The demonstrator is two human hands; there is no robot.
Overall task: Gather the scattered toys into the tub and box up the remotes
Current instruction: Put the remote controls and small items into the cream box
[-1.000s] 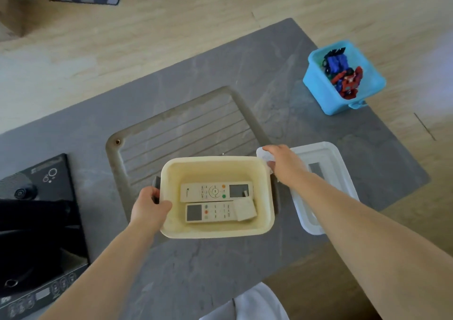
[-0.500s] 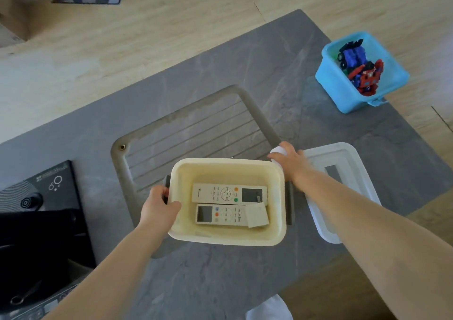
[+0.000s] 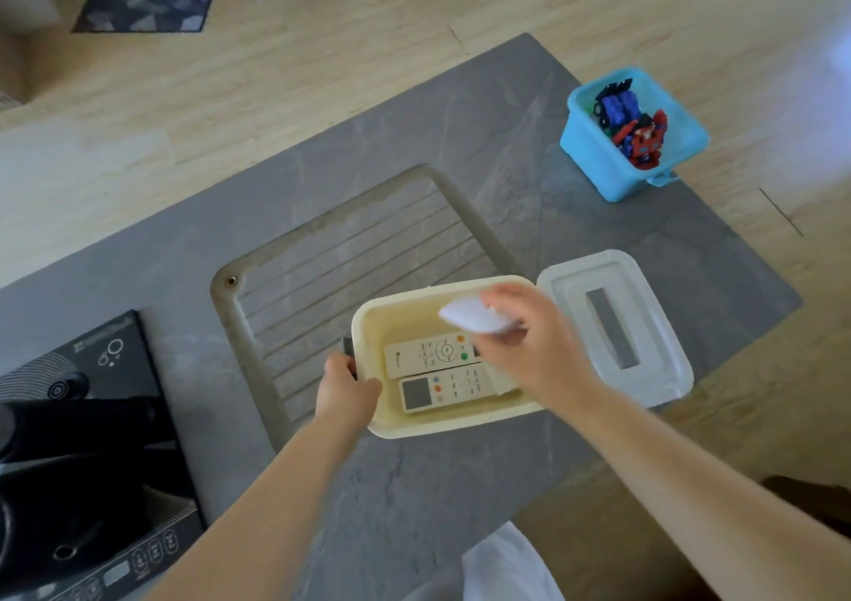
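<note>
A cream box (image 3: 437, 426) stands on the grey counter with two white remotes lying side by side in it, one (image 3: 426, 355) farther and one (image 3: 449, 388) nearer. My left hand (image 3: 345, 388) grips the box's left edge at its dark handle. Over the box's right half, my right hand (image 3: 539, 347) holds a small white oval object (image 3: 474, 319); what it is cannot be told. The box's white lid (image 3: 566, 287) lies flat just right of the box. A blue tub (image 3: 594, 158) at the far right corner holds blue and red toys (image 3: 631, 121).
A grooved draining panel (image 3: 359, 250) is sunk into the counter behind the box. Black appliances and a printed black box (image 3: 92, 416) fill the left side. The counter's edge runs close to the right of the lid and tub. A white cloth (image 3: 506, 563) shows at the bottom.
My right hand has lifted the white object from beside the box's far right corner and brought it over the box. My left hand stays on the box's left edge.
</note>
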